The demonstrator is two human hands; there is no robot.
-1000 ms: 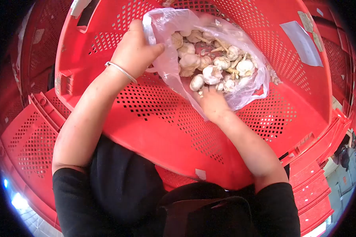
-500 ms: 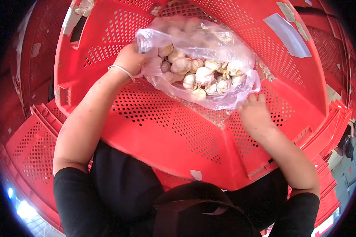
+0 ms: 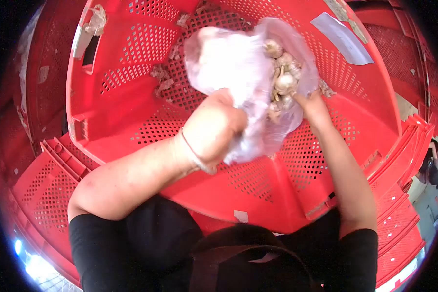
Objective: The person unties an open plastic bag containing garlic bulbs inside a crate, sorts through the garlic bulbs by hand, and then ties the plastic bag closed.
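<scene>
Inside a red perforated crate (image 3: 219, 192), a thin translucent plastic bag (image 3: 258, 141) lies bunched, its left part bright and blurred. Several garlic bulbs (image 3: 285, 82) show through the bag's opening on the right. My left hand (image 3: 214, 126), with a bracelet on the wrist, is closed on the bag's near left edge. At the bag's right rim is my right hand (image 3: 314, 108), its fingers partly hidden by the plastic and touching it beside the garlic.
Dry garlic skins (image 3: 163, 80) lie on the crate's floor at the left. A paper sheet (image 3: 343, 39) is stuck to the right wall. More red crates (image 3: 399, 226) stand around, and a person (image 3: 429, 168) is partly visible at far right.
My left hand has moved right and nearer, pulling the bag's edge across. The bag has turned, with its opening now at the right. My right hand has left the garlic and moved to the bag's right rim.
</scene>
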